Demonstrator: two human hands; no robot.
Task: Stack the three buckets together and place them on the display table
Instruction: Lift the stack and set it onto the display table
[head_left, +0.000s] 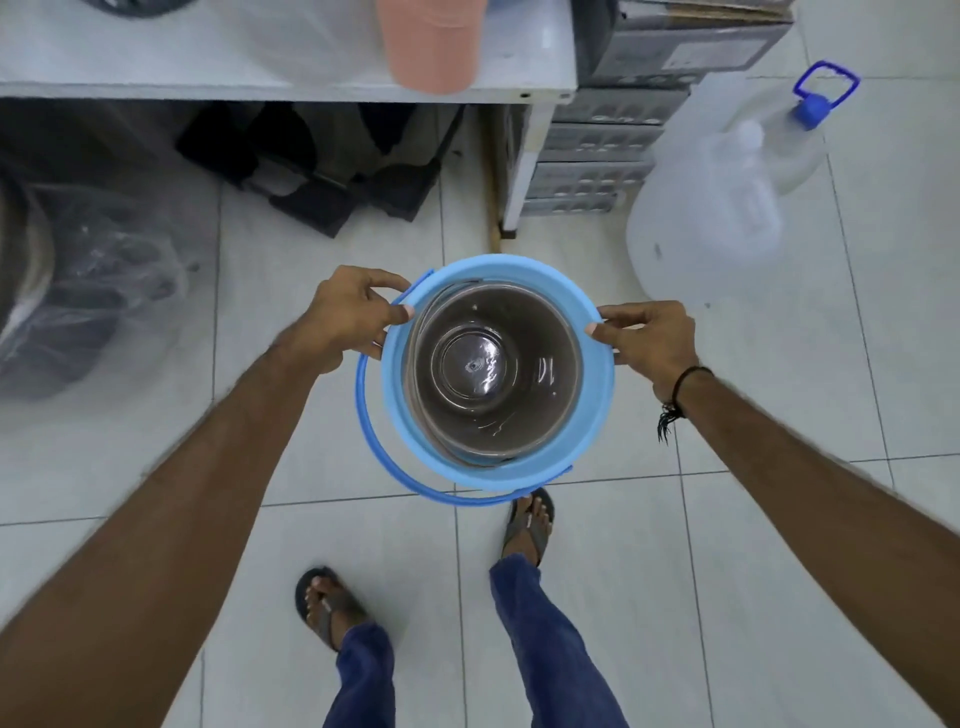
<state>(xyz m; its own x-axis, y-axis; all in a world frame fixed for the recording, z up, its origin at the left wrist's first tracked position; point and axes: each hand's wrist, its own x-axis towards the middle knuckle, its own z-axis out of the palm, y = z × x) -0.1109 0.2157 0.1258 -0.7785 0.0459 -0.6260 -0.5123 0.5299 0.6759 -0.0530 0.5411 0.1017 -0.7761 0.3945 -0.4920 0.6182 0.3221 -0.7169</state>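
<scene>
From the head camera I see my left hand (349, 312) and right hand (645, 340) closed on opposite sides of the blue bucket's (592, 415) rim, thumbs pressed on top, holding it in the air above the tiled floor (727, 545). A brown bucket (493, 364) is nested inside it; a third I cannot make out. The blue handle (374, 441) hangs toward me. The white display table (208, 57) stands ahead, carrying a pink container (431, 47).

Clear water jugs (717, 208) on floor, boxes (613, 135) stacked nr table leg.
</scene>
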